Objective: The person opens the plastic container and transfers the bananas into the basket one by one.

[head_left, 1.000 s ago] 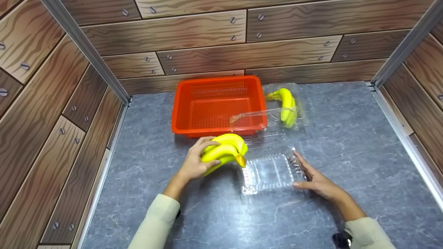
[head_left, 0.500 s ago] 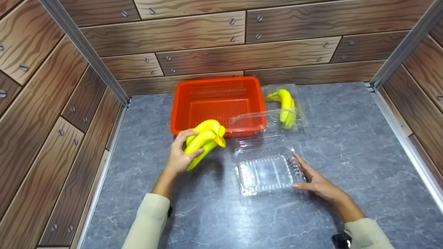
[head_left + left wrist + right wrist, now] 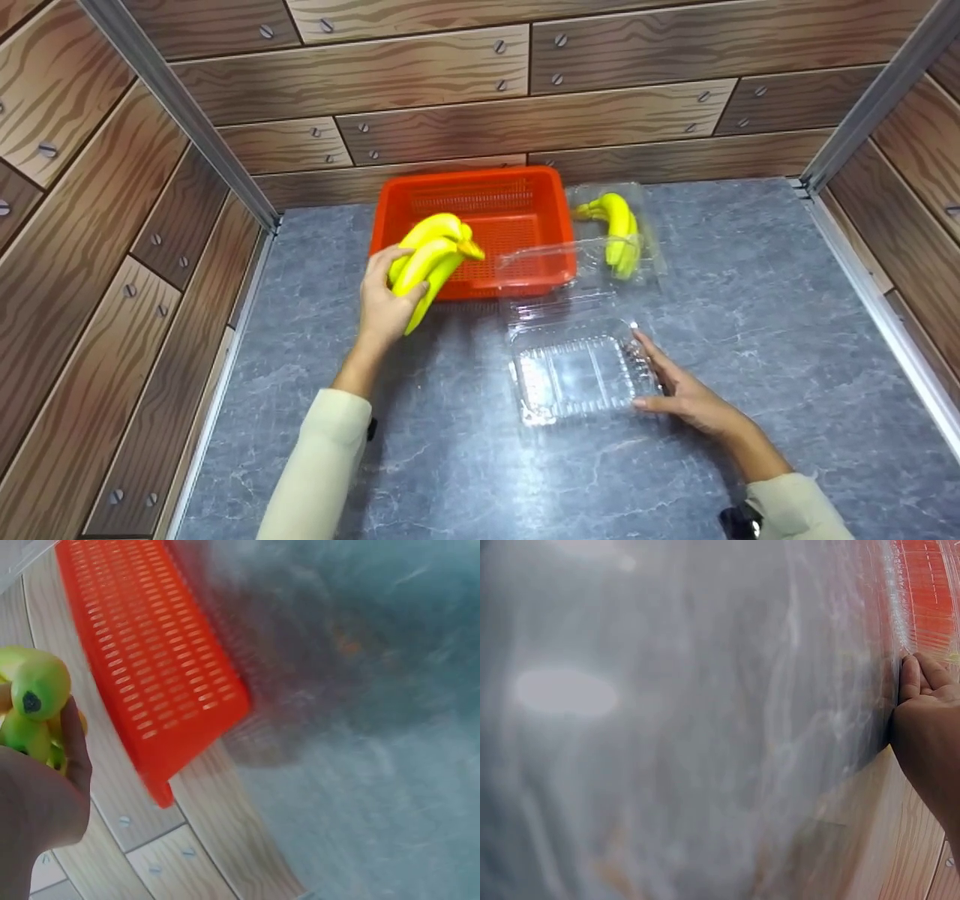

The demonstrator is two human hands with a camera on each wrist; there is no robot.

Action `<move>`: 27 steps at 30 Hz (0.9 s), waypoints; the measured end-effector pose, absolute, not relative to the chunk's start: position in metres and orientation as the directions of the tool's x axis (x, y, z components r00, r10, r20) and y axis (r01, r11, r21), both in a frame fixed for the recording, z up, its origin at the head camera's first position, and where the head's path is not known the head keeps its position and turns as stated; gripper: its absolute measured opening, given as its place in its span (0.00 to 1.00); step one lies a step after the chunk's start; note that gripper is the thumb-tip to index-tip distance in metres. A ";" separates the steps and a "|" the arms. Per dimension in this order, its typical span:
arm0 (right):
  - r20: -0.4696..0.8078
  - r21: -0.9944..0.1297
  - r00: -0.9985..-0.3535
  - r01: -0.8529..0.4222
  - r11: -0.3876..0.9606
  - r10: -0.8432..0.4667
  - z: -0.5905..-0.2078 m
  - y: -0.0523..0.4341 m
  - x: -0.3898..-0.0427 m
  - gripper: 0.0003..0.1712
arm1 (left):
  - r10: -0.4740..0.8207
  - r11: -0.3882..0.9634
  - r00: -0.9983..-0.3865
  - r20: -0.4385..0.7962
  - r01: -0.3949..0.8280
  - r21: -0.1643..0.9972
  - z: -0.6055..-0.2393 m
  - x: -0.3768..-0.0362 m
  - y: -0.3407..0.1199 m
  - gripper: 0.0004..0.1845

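The banana bunch (image 3: pixel 429 259) has been lifted from the counter to the near left rim of the orange basket (image 3: pixel 525 277) (nothing lies inside), gripped by the left hand (image 3: pixel 384 306). The clear clamshell tray (image 3: pixel 574 373), empty, is touched by the flat right hand (image 3: pixel 686 394). A second bunch (image 3: pixel 621 231) lies in another clear container, its edges hard to trace.

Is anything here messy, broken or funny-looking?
Nothing is spilled or broken. The only oddity: one clear clamshell box lies open and empty, its lid propped against the orange basket, while the other box holds bananas.
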State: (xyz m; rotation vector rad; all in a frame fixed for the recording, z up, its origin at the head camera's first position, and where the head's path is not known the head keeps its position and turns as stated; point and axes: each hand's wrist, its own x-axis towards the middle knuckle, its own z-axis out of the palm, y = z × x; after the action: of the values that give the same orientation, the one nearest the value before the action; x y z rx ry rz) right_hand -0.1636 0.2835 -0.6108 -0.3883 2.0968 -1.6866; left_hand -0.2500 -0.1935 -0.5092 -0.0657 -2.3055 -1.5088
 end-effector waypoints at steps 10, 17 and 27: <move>-0.141 -0.976 -0.877 0.046 0.213 -0.459 -0.612 0.285 -0.163 0.64 | -0.271 0.588 -0.941 0.202 0.004 0.809 -0.491 -0.289 -0.180 0.31; -0.154 -0.973 -0.869 0.051 0.226 -0.469 -0.609 0.285 -0.166 0.63 | -0.385 0.615 -0.923 0.018 -0.242 0.751 -0.489 -0.312 -0.168 0.32; -0.161 -0.972 -0.873 0.060 0.227 -0.461 -0.612 0.285 -0.162 0.64 | -0.402 0.598 -0.900 -0.169 -0.398 0.696 -0.495 -0.338 -0.155 0.32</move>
State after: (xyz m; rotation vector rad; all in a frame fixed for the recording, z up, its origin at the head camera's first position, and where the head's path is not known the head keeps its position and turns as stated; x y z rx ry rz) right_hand -0.1621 0.2847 -0.6116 -0.3692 2.0902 -1.6842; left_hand -0.3379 -0.1548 -0.4950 0.7011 -2.8031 -1.2193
